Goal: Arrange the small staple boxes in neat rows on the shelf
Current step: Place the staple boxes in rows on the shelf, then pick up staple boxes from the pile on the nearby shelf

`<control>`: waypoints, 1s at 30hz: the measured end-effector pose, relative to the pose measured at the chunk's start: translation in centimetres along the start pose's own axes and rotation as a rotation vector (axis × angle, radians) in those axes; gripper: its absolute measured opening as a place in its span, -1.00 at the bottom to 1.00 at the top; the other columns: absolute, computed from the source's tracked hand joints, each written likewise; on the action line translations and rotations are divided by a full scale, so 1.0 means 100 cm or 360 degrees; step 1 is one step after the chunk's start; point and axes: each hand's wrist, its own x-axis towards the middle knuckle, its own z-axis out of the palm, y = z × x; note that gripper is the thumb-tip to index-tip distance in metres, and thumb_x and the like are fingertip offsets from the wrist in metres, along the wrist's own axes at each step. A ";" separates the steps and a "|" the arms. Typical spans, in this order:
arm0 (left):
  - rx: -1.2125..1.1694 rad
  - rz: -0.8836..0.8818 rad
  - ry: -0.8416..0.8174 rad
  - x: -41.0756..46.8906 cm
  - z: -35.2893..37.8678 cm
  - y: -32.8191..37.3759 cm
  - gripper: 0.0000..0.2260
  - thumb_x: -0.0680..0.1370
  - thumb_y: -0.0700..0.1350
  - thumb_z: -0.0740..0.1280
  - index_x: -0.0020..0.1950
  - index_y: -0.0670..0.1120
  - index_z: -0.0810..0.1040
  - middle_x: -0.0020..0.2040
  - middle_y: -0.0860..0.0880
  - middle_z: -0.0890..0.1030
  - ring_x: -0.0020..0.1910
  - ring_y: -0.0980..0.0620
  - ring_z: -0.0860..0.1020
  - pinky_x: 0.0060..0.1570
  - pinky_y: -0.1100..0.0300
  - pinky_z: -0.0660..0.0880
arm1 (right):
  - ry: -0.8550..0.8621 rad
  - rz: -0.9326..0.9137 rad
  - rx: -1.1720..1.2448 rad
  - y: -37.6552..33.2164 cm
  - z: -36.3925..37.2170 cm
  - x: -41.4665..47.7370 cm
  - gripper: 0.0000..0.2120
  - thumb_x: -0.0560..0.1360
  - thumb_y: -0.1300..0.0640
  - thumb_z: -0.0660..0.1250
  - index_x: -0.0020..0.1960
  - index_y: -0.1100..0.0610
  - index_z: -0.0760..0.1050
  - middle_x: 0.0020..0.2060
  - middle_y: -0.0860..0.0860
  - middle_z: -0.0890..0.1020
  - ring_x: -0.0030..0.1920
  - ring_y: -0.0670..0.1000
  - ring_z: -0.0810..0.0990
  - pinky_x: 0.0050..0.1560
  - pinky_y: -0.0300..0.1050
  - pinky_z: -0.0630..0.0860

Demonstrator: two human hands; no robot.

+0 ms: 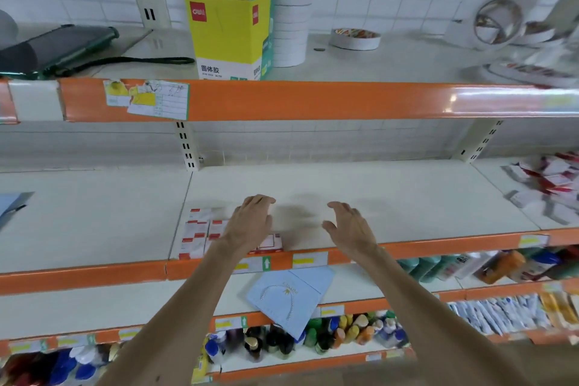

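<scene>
Your left hand (250, 222) lay palm-down on the small red-and-white staple boxes (197, 232), fingers stretched forward with only the tips bent, gripping nothing that showed. The boxes sat in short rows at the front left of the middle shelf (407, 197), one box (273, 243) just beside your wrist. Your right hand (347, 229) hovered near, apart from the boxes, fingers relaxed and spread, empty. A blurred heap of similar boxes (548, 185) lay at the shelf's far right. Above stood a yellow glue box (230, 31) touching a stack of tape rolls (293, 28).
</scene>
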 end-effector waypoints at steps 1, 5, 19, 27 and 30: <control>-0.0002 0.0040 -0.0029 0.008 0.004 0.014 -0.61 0.60 -0.19 0.20 0.44 -0.08 0.34 0.41 -0.02 0.40 0.41 -0.02 0.30 0.32 0.01 0.34 | 0.0062 0.0067 -0.0027 0.012 -0.008 -0.004 -0.52 0.60 0.03 0.22 0.48 0.09 0.26 0.40 0.07 0.40 0.38 0.14 0.35 0.33 0.02 0.33; 0.0003 0.0264 -0.0138 0.038 0.029 0.085 -0.61 0.60 -0.15 0.20 0.45 -0.07 0.33 0.42 -0.01 0.38 0.43 -0.01 0.28 0.32 0.04 0.31 | 0.0262 0.0295 -0.0091 0.073 -0.046 -0.035 -0.56 0.59 0.09 0.19 0.46 0.09 0.28 0.40 0.06 0.40 0.40 0.12 0.31 0.36 0.05 0.33; -0.0053 0.1142 -0.0588 0.046 0.160 0.440 -0.61 0.59 -0.18 0.20 0.43 -0.11 0.34 0.38 -0.08 0.41 0.37 -0.08 0.35 0.33 0.04 0.30 | 0.0719 0.1274 -0.0070 0.345 -0.179 -0.258 -0.57 0.55 0.07 0.24 0.41 0.07 0.36 0.30 0.12 0.51 0.30 0.19 0.43 0.17 0.01 0.39; -0.0073 0.1303 -0.0718 0.014 0.223 0.600 -0.61 0.62 -0.10 0.19 0.45 -0.08 0.31 0.38 -0.11 0.41 0.36 -0.13 0.36 0.31 -0.04 0.32 | 0.0781 0.1327 0.0030 0.448 -0.219 -0.315 -0.67 0.59 0.08 0.21 0.30 0.19 0.37 0.23 0.18 0.52 0.24 0.22 0.45 0.15 0.05 0.42; -0.0061 0.1307 -0.0736 0.017 0.235 0.632 -0.68 0.63 -0.07 0.18 0.38 -0.10 0.35 0.31 -0.10 0.43 0.34 -0.13 0.37 0.26 -0.09 0.36 | 0.0787 0.1273 0.0049 0.473 -0.227 -0.317 -0.67 0.59 0.10 0.20 0.30 0.23 0.37 0.21 0.21 0.52 0.23 0.23 0.45 0.17 0.07 0.41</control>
